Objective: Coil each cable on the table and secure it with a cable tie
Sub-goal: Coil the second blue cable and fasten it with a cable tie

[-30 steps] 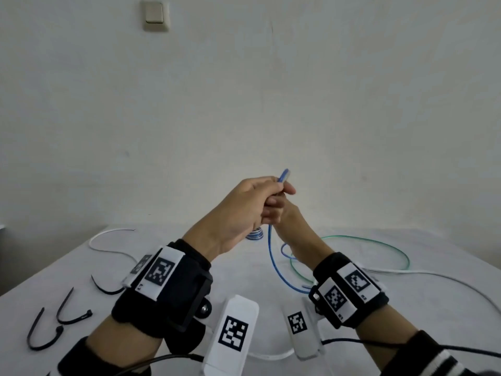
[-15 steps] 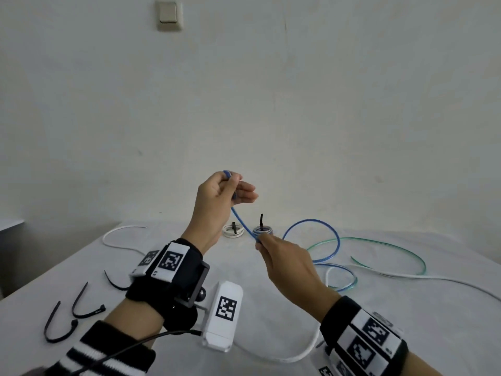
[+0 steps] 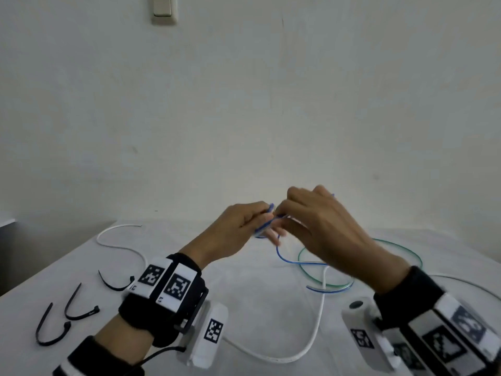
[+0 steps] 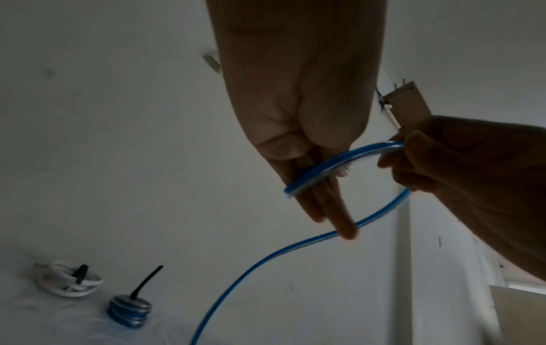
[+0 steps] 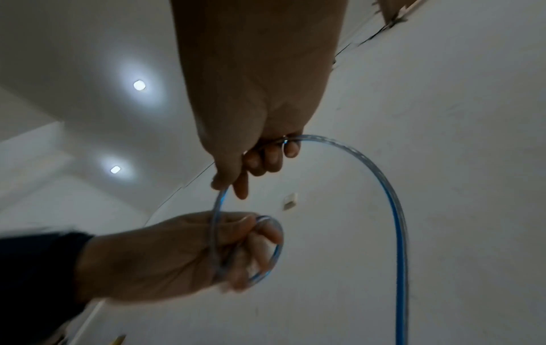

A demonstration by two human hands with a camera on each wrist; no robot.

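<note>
Two hands' (image 3: 241,226) (image 3: 320,229) grip round blue cable (image 4: 339,163)

Bare table (image 3: 257,302) (between hands), cables (image 3: 322,283) right

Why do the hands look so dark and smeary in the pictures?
Head view: the right hand is smeared, likely by motion. Left wrist view: it is a dark shape against the pale wall, while the blue cable stays fairly sharp. Right wrist view: ceiling lights glare, and the left hand blurs.

The head camera looked down from above at the table (image 3: 244,294). Each wrist camera looked up, very close. All three saw the blue cable (image 3: 287,260).
</note>
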